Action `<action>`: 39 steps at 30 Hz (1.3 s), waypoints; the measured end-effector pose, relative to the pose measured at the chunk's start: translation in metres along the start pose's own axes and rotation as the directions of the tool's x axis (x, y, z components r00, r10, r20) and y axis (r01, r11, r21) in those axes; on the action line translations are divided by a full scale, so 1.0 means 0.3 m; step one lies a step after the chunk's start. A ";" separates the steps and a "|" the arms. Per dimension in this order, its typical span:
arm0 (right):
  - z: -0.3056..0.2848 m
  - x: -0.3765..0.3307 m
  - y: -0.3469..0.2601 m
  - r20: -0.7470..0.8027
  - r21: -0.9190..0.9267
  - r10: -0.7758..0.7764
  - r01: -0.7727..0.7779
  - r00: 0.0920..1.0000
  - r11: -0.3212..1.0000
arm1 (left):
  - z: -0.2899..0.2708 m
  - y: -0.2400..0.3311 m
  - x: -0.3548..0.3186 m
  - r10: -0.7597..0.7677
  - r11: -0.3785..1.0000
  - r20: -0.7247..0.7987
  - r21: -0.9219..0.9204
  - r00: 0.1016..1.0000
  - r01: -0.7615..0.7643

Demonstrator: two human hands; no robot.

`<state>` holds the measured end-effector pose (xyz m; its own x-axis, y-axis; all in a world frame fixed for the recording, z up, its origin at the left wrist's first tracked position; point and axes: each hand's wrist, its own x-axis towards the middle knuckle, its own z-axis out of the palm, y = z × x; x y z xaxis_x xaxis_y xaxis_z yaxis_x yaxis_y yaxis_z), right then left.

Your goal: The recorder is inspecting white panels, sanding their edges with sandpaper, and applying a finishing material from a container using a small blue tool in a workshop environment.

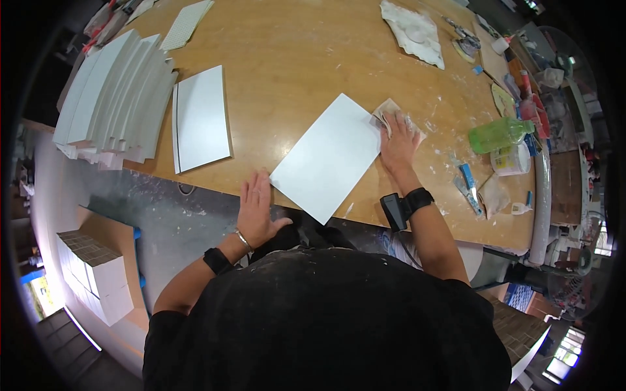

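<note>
A white rectangular panel (329, 156) lies aslant on the wooden table, its near corner jutting past the front edge. At its left corner rests my left hand (257, 210), fingers stretched out and thumb apart, holding nothing. My right hand (396, 142) is at the panel's right edge, its fingers pressed over a beige cloth (417, 130). Part of the cloth is hidden beneath the fingers. Left of the panel lies another white board (202, 120) with a dark groove along one side.
White boards are stacked (114, 98) at the left. To the right are a green plastic bottle (499, 135), a white tub (512, 159) and a blue-handled scraper (468, 182). A crumpled white cloth (414, 29) lies at the back. Boxed white pieces (98, 280) stand lower left.
</note>
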<state>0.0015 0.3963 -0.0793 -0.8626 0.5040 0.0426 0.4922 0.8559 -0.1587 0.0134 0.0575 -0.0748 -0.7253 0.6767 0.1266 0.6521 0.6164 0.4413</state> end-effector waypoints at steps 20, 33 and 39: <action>-0.136 -0.320 -0.486 -0.100 0.509 -0.863 0.771 0.496 0.384 | -0.018 -0.028 0.095 -0.224 -0.684 0.393 -0.715 0.892 0.143; 0.010 0.103 -0.149 -0.018 0.044 -0.324 0.324 0.946 0.945 | -0.141 -0.057 0.133 -0.409 -0.521 0.370 -0.845 0.834 0.120; 0.009 0.112 -0.155 -0.020 0.073 -0.310 0.310 0.951 0.948 | -0.197 -0.228 0.155 -0.626 -0.436 0.269 -0.899 0.732 -0.042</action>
<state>-0.0506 0.3731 -0.0733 -0.9702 0.2164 0.1089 0.1905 0.9592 -0.2090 -0.0779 0.0231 -0.0467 -0.8796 0.2183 -0.4226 -0.4522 -0.6595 0.6005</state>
